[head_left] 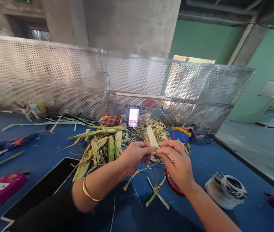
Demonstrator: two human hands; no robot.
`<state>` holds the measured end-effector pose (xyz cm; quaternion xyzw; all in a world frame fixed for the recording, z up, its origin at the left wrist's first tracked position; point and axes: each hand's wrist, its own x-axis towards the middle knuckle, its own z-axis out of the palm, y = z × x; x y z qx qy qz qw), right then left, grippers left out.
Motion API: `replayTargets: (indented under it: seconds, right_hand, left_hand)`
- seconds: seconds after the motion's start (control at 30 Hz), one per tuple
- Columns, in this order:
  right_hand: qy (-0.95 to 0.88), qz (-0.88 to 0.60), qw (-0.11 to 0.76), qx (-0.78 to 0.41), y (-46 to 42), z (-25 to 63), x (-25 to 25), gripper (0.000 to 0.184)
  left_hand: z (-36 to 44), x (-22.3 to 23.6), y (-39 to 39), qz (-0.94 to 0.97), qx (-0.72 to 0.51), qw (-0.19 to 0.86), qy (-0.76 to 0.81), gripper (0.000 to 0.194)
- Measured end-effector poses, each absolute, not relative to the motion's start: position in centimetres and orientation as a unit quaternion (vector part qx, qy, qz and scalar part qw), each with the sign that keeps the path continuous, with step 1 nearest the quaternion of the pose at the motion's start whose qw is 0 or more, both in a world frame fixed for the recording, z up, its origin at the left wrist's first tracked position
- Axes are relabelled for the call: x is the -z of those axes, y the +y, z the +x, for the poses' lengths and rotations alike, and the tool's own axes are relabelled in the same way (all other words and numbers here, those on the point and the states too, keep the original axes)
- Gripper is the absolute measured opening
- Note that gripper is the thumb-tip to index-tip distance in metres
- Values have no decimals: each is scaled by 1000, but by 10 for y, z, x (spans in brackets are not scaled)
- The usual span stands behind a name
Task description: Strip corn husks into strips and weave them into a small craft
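Two-handed, pinching a pale, papery husk strip (152,136) in the fingertip grip of left hand (137,155) and right hand (180,162), near crinkled dry husks (99,149) on the blue counter (40,149).

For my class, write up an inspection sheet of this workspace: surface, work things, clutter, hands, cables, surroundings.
Surface: blue tabletop, littered with plant scraps.
Work things: corn husks; pale husk strip; cross-shaped husk piece; coil of white cord.
Clutter: shredded fibres, checked pouch, red loop partly hidden.
Hands: left and right pinch the pale strip.
Cables: magenta power strip at left; its cord's route unclear.
Surroundings: perforated metal screen behind, green wall beyond.
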<state>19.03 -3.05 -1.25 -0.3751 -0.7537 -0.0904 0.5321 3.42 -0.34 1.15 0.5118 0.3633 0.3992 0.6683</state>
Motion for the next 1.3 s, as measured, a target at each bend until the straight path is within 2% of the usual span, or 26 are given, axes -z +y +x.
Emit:
replayTargets:
  seconds: [0.23,0.37,0.73,0.87,1.03,1.3]
  right_hand:
    - [-725,-446,523,-42,-31,188,10,11]
    - [-708,-481,507,-99,-33,187,7,12]
    - [-675,-495,537,-105,-36,187,4,9]
    - [-654,-505,554,-101,-36,188,2,7]
    - [-645,-506,564,-97,-35,190,2,8]
    - [-657,-493,561,-103,-37,188,-2,10]
  left_hand:
    - [36,-13,-5,631,-445,518,369,19]
    - [34,-14,-4,676,-440,471,358,25]
    - [36,-10,1,642,-469,499,346,14]
    - [37,-7,-1,643,-480,497,330,26]
    - [37,-1,-4,694,-482,458,277,29]
    - [41,5,3,656,-513,491,257,11]
